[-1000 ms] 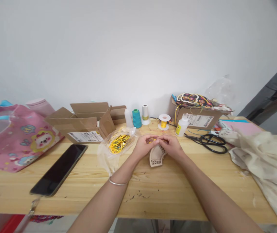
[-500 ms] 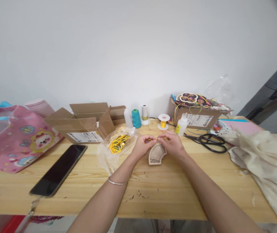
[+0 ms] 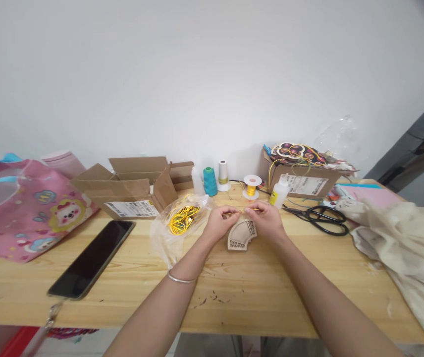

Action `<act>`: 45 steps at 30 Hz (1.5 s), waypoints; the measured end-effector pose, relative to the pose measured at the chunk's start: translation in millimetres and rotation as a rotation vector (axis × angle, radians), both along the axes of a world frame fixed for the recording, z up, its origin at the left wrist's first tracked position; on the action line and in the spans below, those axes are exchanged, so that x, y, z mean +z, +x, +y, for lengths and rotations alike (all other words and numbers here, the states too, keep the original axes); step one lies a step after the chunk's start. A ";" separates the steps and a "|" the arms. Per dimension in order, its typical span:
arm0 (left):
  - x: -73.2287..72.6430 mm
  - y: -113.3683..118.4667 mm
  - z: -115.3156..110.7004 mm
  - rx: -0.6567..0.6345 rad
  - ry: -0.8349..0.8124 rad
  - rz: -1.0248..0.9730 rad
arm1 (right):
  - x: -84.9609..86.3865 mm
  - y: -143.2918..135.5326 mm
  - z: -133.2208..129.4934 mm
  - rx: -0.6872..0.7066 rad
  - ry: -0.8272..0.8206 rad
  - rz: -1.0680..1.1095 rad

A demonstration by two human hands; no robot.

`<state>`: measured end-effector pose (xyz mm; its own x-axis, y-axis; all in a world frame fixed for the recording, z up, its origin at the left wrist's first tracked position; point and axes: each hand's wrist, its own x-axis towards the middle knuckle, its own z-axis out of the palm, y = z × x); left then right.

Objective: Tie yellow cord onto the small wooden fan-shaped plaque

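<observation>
Over the middle of the wooden table, my left hand and my right hand are close together, thumbs and fingers pinched. Between them runs a thin yellow cord, one part in each pinch. Just below the fingertips is a fan-shaped wooden piece with cut-out lattice ends. Whether the cord is fastened to it I cannot make out. A plastic bag with a bundle of yellow cord lies left of my left hand. Behind my right hand stand a spool of yellow thread and a small clear bottle.
Black scissors and crumpled cream cloth lie to the right. Cardboard boxes stand at the back: an open one left, a filled one right. A phone and pink bag are left; a teal thread cone stands behind.
My hands have drawn slightly apart at the fingertips, the right one moving a little rightward. The wooden piece stays almost where it was, and the whole view has shifted slightly.
</observation>
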<state>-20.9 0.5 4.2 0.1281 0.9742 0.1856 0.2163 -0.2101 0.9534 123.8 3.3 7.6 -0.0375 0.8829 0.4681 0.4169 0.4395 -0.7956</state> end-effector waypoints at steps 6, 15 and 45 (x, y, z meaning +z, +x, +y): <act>8.2 -1.6 -3.1 0.000 0.254 0.106 | 7.2 -1.0 -4.9 0.045 -0.027 0.034; 8.3 -0.2 -3.4 0.054 -0.075 -0.179 | 9.3 1.0 -2.5 0.039 -0.164 0.342; 10.1 5.7 -9.6 -0.012 -0.233 -0.437 | 6.8 -5.3 -8.4 0.246 -0.564 0.632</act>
